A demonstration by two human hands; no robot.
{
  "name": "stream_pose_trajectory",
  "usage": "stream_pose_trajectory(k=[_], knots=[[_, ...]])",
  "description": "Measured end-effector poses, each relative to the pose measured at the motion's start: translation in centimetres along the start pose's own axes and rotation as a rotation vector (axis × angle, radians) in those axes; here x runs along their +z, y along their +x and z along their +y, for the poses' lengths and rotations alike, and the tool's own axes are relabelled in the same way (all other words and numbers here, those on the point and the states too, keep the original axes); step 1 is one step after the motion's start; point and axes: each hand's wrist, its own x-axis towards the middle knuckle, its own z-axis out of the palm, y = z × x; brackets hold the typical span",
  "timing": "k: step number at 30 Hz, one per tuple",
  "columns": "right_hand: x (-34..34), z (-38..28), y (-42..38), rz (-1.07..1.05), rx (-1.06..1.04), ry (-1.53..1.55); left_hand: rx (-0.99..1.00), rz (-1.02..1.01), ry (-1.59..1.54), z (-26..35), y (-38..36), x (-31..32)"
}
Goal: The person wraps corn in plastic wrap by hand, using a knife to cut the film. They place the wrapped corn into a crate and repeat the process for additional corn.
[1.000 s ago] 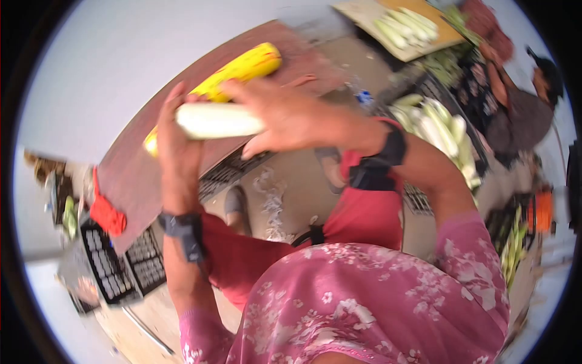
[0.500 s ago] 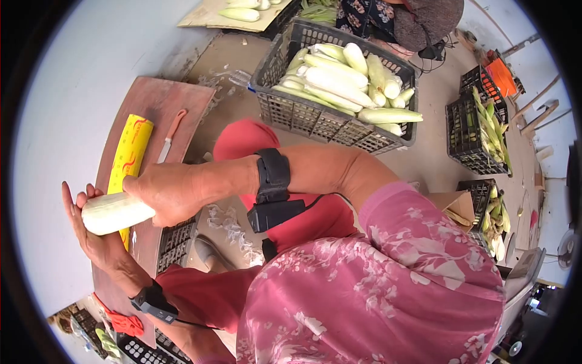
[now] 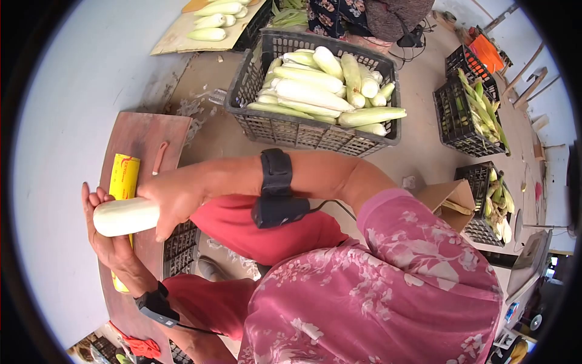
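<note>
A pale ear of corn (image 3: 124, 217) lies level between my two hands, above the wooden board. My right hand (image 3: 173, 200) is wrapped round its right end. The left end lies against the palm of my left hand (image 3: 112, 246), whose fingers stretch up behind it, index finger extended. Beneath the ear is a yellow printed roll (image 3: 125, 173), partly covered by the corn and my left hand. Beyond my right hand lies a knife with a reddish handle (image 3: 160, 158); its blade is hardly visible.
The reddish board (image 3: 151, 130) runs along the wall. A black crate (image 3: 309, 134) full of corn ears stands beyond my right arm. More crates (image 3: 467, 130) with husks are at the right. Another person's dark clothing (image 3: 388, 21) shows at the top, near a board of ears (image 3: 176, 42).
The view has shifted, so the board sits lower in it. My right hand and forearm now cover the knife's blade. Both hands still hold the ear, which has turned slightly.
</note>
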Motion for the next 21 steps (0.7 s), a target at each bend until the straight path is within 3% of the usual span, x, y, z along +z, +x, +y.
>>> stream_pose_trajectory(k=[2, 3, 6, 10, 13, 14, 15, 17, 18, 21], knots=[[-1.2, 0.5, -1.8, -0.046, 0.011, 0.273, -0.128, 0.105, -0.181, -1.1, 1.1, 0.0], [-1.9, 0.5, -3.1, -0.069, 0.017, 0.41, -0.11, 0.365, -0.015, -2.3, 1.2, 5.1], [-4.8, 2.4, -6.2, 0.081, -0.047, 0.585, -0.226, 0.349, -0.016, -3.8, 1.4, 3.3], [-12.4, 2.0, -14.8, 0.596, 0.052, 0.366, -0.267, 0.386, 0.029, -3.7, 0.5, 2.0], [-18.1, 3.5, -22.2, 1.154, 0.279, -0.22, -0.265, 0.335, 0.044, -3.2, -0.3, 0.5], [-19.6, 4.2, -25.2, 1.192, 0.23, -0.194, -0.265, 0.307, 0.051, -3.1, -0.5, -0.3], [-21.6, 5.9, -28.2, 1.317, 0.296, -0.253, -0.265, 0.28, 0.06, -3.1, -0.7, -0.7], [-23.7, 7.2, -33.5, 1.368, 0.447, -0.139, -0.265, 0.341, 0.093, -3.1, -0.9, 0.3], [-25.0, 9.2, -35.8, 1.45, 0.433, -0.208, -0.27, 0.345, 0.1, -3.1, -1.0, 0.3], [-27.5, 13.5, -41.4, 1.543, 0.65, -0.24, -0.279, 0.349, 0.107, -3.0, -1.2, 0.5]])
